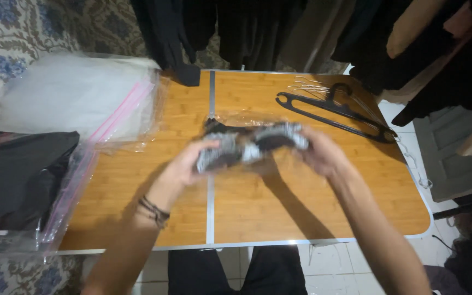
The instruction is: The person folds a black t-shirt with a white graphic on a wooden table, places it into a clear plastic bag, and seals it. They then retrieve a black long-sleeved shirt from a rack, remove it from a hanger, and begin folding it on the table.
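Note:
Both my hands hold a small black and grey-white patterned garment point(252, 145) above the middle of a wooden folding table point(312, 207). My left hand point(188, 164) grips its left end, which is bunched up. My right hand point(318, 153) grips its right end. The garment is blurred by motion. A crinkled clear plastic wrapper point(236, 119) lies on the table just behind it.
A black plastic hanger point(334, 112) and thin wire hangers point(312, 87) lie at the table's far right. Clear zip bags point(77, 98) are stacked at the left, one holding a folded black garment point(17, 180). Dark clothes point(247, 33) hang behind the table.

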